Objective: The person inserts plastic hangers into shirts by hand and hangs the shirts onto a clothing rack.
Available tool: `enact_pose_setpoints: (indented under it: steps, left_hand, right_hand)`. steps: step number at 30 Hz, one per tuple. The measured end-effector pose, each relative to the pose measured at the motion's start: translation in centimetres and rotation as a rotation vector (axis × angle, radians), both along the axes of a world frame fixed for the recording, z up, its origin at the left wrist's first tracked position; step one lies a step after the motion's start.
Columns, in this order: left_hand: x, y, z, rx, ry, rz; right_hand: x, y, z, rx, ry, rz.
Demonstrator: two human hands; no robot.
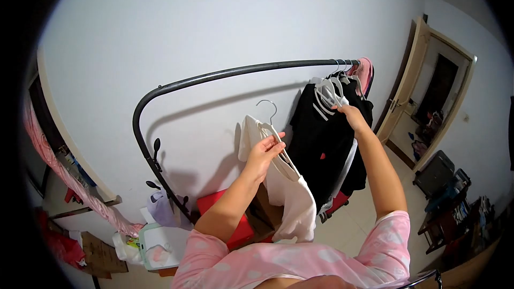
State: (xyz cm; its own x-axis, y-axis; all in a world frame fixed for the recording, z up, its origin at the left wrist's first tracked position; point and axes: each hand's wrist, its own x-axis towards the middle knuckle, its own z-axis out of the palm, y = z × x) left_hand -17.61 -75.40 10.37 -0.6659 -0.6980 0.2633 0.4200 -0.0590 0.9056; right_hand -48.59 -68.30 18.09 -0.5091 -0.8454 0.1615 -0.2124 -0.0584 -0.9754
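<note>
My left hand [266, 153] is closed on a white hanger [284, 161], which carries a white shirt [292, 198]. The hanger's metal hook [270, 108] points up, below the rail and apart from it. My right hand [350, 116] is at the black clothes [316, 139] on the rack [230, 71], its fingers closed around the lower part of a white hanger [338, 92]. Several hangers are hooked close together near the rail's right end, with a pink garment [365, 75] beyond them.
Below the rack are a red box [217, 201] and cardboard boxes. A pale bin [168, 241] and a lilac cloth [163, 208] are at lower left. An open door [406, 83], a dark suitcase [436, 174] and a small stand are on the right.
</note>
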Motion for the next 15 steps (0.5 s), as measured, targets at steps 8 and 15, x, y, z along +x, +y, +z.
enact_pose_setpoints:
  steps: [8, 15]
  left_hand:
    - [-2.0, -0.7, -0.1, 0.036, -0.018, -0.072]
    - [-6.0, -1.6, -0.3, 0.000, -0.047, -0.049]
  right_hand:
    - [0.3, 2.5, -1.2, -0.115, 0.868, -0.381]
    - [8.5, 8.3, -0.7, -0.111, 0.502, 0.163]
